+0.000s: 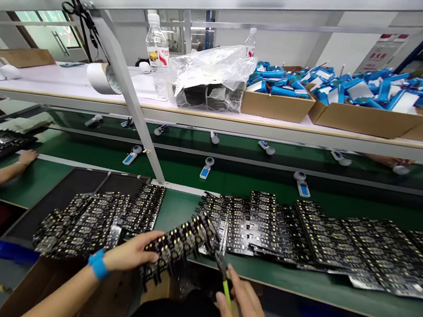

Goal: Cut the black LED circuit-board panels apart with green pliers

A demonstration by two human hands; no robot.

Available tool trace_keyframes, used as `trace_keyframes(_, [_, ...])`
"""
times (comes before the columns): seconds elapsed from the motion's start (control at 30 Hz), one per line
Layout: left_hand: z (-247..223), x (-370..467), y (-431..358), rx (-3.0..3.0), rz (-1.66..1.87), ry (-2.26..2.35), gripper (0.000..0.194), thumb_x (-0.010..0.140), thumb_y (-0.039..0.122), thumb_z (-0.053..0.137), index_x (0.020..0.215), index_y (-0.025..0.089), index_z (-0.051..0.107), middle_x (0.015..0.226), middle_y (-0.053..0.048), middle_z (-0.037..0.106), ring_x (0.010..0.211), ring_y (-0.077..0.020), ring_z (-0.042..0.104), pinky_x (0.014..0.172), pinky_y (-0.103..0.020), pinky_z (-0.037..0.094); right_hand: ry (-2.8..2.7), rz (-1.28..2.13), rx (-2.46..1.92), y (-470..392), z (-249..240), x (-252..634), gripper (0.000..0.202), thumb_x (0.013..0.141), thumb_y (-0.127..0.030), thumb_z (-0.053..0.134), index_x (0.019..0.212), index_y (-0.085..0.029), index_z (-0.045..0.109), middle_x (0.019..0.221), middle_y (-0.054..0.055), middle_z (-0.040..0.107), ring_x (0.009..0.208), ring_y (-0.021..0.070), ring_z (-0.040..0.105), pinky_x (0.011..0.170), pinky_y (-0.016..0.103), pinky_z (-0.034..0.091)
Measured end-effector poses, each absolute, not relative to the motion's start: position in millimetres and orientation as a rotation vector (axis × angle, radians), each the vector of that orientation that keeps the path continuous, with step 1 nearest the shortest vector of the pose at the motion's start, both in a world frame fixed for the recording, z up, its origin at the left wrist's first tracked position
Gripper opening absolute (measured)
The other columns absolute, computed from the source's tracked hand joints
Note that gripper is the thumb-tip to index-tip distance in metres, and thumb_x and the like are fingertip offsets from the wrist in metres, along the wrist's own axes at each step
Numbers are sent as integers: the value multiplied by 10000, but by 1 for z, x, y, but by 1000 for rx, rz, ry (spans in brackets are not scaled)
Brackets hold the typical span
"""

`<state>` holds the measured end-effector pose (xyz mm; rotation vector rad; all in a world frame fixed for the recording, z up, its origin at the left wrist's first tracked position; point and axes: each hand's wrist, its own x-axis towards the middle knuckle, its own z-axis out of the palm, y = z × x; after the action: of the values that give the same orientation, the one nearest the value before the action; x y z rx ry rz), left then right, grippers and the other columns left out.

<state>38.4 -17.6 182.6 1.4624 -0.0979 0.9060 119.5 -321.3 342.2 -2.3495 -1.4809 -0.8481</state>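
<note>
My left hand (pixel 134 252), with a blue band at the wrist, grips the left end of a black circuit board panel (pixel 179 241) dotted with small yellowish parts. The panel is tilted up to the right, over the bench's front edge. In my right hand (pixel 242 309) are pliers or cutters with green handles (pixel 227 289). Their metal jaws point up, close to the panel's right end; whether they touch it cannot be made out. Stacked black panels (pixel 80 221) lie to the left on a dark tray, and more overlapping panels (pixel 326 239) spread along the bench to the right.
The green bench (pixel 176 209) has a metal frame post (pixel 128 77) rising behind the left stack. A shelf above holds cardboard boxes of blue packs (pixel 360 117), bottles and a plastic bag (pixel 216 74). At far left is another person's arm (pixel 6 173). White devices lie on the green conveyor.
</note>
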Motion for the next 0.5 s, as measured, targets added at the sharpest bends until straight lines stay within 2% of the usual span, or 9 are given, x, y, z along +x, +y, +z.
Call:
trace_keyframes(0.1, [165, -12, -35, 1503, 863, -196, 538, 756, 230, 772, 1273, 336, 667, 1354, -36, 651, 1275, -298, 567, 1103, -405, 406, -1555, -775, -2399, -303, 364, 100, 549, 959, -519, 451, 1475, -351, 373, 1131, 72, 599, 1069, 237, 614, 952, 388, 529])
trace_keyframes(0.2, [149, -38, -42, 1528, 867, -166, 539, 784, 254, 758, 1297, 375, 647, 1360, -39, 646, 1265, -321, 573, 1089, -437, 420, -1593, -674, -2465, -293, 369, 93, 549, 962, -544, 433, 1474, -354, 377, 1104, 65, 586, 1037, 230, 619, 957, 397, 528])
trace_keyframes(0.3, [133, -49, -41, 1544, 853, -130, 526, 775, 229, 757, 1271, 379, 666, 1331, -36, 667, 1244, -326, 588, 1082, -441, 425, -1634, -572, -2498, -290, 366, 94, 545, 967, -544, 427, 1472, -344, 388, 1103, 62, 612, 1008, 209, 632, 931, 357, 542])
trace_keyframes(0.37, [126, -54, -39, 1540, 847, -103, 529, 762, 218, 763, 1258, 381, 676, 1321, -33, 674, 1238, -325, 591, 1081, -439, 423, -1711, -490, -2480, -290, 362, 99, 528, 972, -530, 427, 1461, -332, 416, 1191, 67, 634, 1056, 203, 637, 950, 326, 536])
trace_keyframes(0.43, [126, -61, -40, 1535, 854, -77, 531, 756, 206, 761, 1251, 381, 681, 1308, -28, 682, 1228, -324, 593, 1075, -432, 424, -1767, -519, -2484, -291, 356, 106, 524, 961, -523, 449, 1448, -329, 450, 1264, 71, 644, 1124, 233, 632, 983, 343, 528])
trace_keyframes(0.5, [132, -68, -45, 1547, 848, -122, 532, 758, 173, 738, 1248, 374, 685, 1270, -13, 702, 1185, -311, 615, 1045, -400, 445, -1717, -692, -2529, -294, 348, 115, 526, 924, -534, 504, 1416, -348, 500, 1165, 84, 695, 1081, 287, 662, 941, 403, 560])
